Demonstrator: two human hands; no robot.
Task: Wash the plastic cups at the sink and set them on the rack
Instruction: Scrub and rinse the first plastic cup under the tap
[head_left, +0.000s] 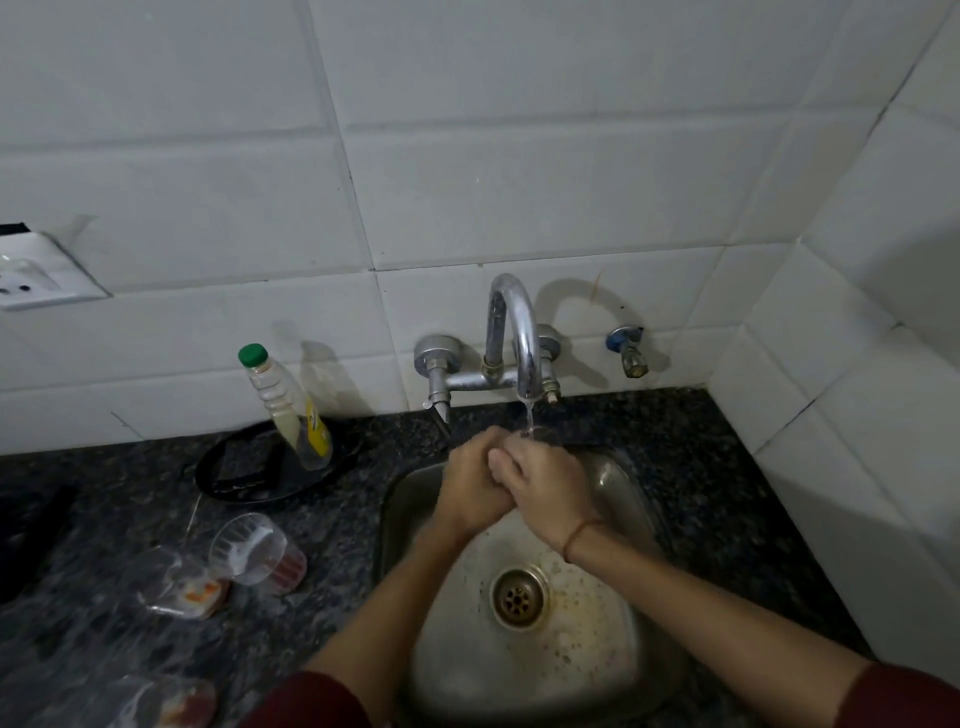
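Stands at the sink (613, 488), arms reaching in over its near edge. Holds the left hand (475, 483) and the right hand (545, 488) pressed together above the back of the sink, directly under the tap (511, 338), with a thin stream of water (529, 415) falling onto them. Curls the left fingers inward and lays the right fingers across them, close together, none spread. Cannot tell whether either hand grips anything (a faint glassy shape at the foot of the stream, too blurred to name). Wears a thread bracelet (576, 535) on the right wrist and maroon sleeves (311, 701). On the dark counter (701, 467) left of the sink: one clear plastic cup (257, 551) on its side, mouth turned away from the sink, reddish residue at its base; just beyond it, farther from the sink, a second cup (182, 582), blurred; a third cup (166, 701) left of the sink's near corner, also blurred. Behind and left of the sink, a green-capped bottle (288, 410) leaning in a black tray (228, 467). In the sink's floor, a brass-coloured drain (519, 597) amid specks of residue. On the wall behind the sink's right side, a small blue-handled valve (628, 353).
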